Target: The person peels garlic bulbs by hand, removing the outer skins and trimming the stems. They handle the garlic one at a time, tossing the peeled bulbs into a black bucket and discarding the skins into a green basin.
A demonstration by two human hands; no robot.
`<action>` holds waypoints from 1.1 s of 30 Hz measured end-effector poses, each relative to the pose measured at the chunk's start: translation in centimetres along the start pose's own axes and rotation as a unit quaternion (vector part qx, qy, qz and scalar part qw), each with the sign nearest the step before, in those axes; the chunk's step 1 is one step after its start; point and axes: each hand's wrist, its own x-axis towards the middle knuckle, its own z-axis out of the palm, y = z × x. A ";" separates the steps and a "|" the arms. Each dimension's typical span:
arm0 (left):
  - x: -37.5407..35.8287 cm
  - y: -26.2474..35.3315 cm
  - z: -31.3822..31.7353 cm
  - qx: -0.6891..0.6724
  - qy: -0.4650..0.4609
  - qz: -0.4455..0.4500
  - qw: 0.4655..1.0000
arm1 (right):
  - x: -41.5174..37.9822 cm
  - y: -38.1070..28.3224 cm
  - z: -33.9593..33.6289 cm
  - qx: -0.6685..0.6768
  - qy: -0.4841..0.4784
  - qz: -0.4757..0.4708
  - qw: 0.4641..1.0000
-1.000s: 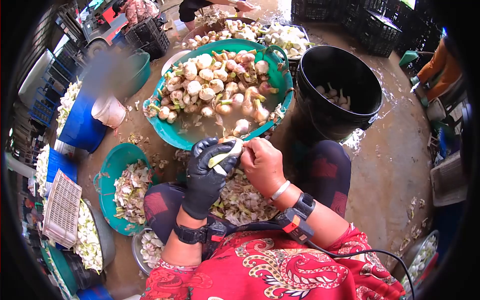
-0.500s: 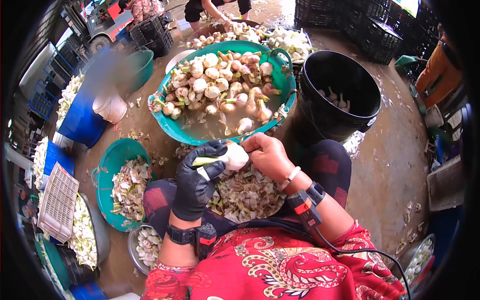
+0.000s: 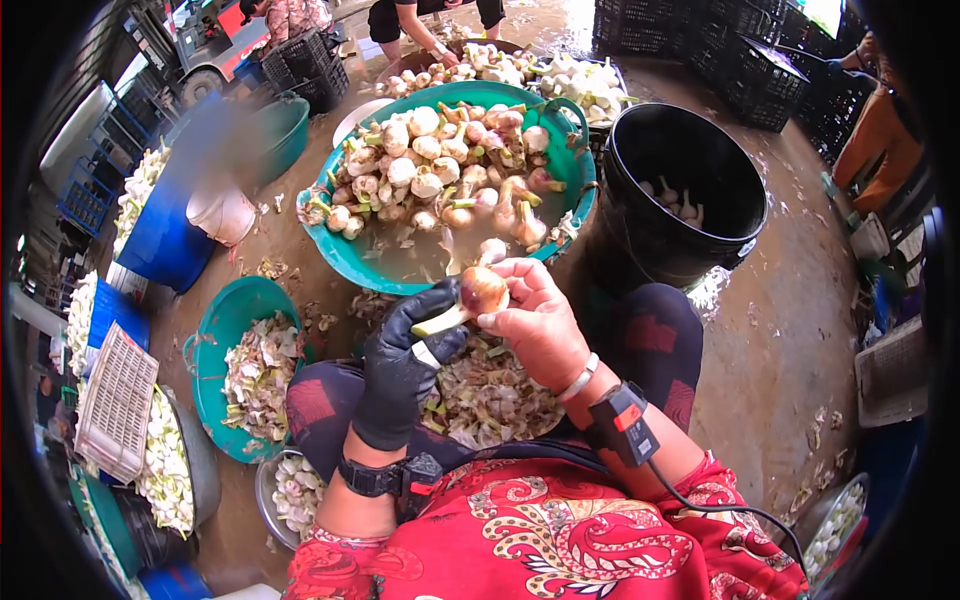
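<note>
My left hand (image 3: 405, 350), in a black glove, is closed round the green stem of a garlic bulb (image 3: 482, 290) whose brownish, purplish skin shows. Bare, my right hand (image 3: 540, 325) presses its thumb and fingers on the bulb's right side. Both hands are above a heap of peeled skins (image 3: 495, 395) between my knees. Just beyond them stands a green tub (image 3: 350, 270) of unpeeled garlic bulbs (image 3: 425, 165) in murky water.
At the right is a black bucket (image 3: 640, 240) with a few bulbs inside. A green basin (image 3: 210, 370) of skins and a metal bowl (image 3: 265, 490) of garlic lie left. Black crates (image 3: 765, 85) stand behind. Another person's arm (image 3: 425, 35) reaches into a far tub.
The bulb between my hands now shows brownish skin where a white surface faced up before. My right hand has come against it, and my left hand has shifted slightly.
</note>
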 end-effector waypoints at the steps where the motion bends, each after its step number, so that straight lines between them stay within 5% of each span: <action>1: 0.1 -0.4 -0.2 0.011 0.002 0.012 1.000 | 0.1 0.2 -0.1 -0.004 -0.014 0.004 1.000; 8: 1.1 0.4 -0.1 0.050 0.020 0.020 0.998 | 0.1 -1.9 0.5 -0.057 -0.021 0.072 0.996; 10: 1.4 0.2 -0.4 0.140 0.011 0.073 0.987 | 0.2 -0.9 0.1 -0.241 0.001 -0.075 0.968; 12: 1.6 0.3 -0.5 0.168 0.002 0.089 0.982 | 0.3 -1.0 0.1 -0.276 -0.009 -0.099 0.956; 15: 1.6 0.9 0.1 0.144 0.002 0.067 0.987 | 0.2 -2.2 -0.1 -0.024 -0.074 0.090 0.993; 18: 2.0 0.7 -0.4 0.061 0.017 0.022 0.998 | 0.5 -3.0 -1.1 -0.013 -0.120 0.171 0.978; 24: 2.6 -0.8 -0.6 -0.005 0.020 -0.007 1.000 | 0.8 -2.0 -0.9 -0.032 -0.066 0.116 0.991; 26: 2.5 -1.8 -0.5 -0.100 -0.002 -0.072 0.992 | 0.3 -0.4 -0.7 -0.204 -0.032 -0.055 0.977; 30: 3.0 -2.6 -0.8 -0.079 -0.003 -0.064 0.995 | 0.2 0.4 -1.0 -0.283 -0.049 -0.136 0.948; 33: 2.8 -1.8 -0.8 -0.087 0.005 -0.104 0.991 | -0.2 1.3 -1.3 -0.128 -0.030 -0.047 0.990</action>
